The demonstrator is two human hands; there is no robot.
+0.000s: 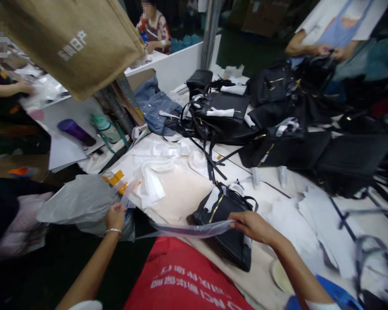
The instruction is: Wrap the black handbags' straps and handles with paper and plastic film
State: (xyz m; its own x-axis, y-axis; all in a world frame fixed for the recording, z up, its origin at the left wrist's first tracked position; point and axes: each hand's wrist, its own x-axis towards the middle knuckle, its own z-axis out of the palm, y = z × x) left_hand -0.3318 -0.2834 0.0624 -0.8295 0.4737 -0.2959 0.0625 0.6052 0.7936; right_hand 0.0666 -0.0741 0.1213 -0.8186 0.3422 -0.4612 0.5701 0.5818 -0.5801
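Note:
My right hand (252, 226) pinches one end of a clear plastic bag (194, 230), which stretches leftward across the table's front edge. Under and behind that hand lies a small black backpack (221, 209) with a gold zipper and white wrapping on its parts. My left hand (115, 218), wearing a bracelet, is off the table's left edge with its fingers curled together. Whatever it grips is too small to make out. Beside it hangs a grey plastic bag (80, 202), and orange tape (118, 181) is just above.
Several black bags (226, 107) fill the table's far and right side. White tissue strips (151, 181) lie on the left. A purple bottle (76, 131) and a green bottle (106, 128) stand beyond. A brown cloth bag (80, 43) hangs upper left. Other people are at tables behind.

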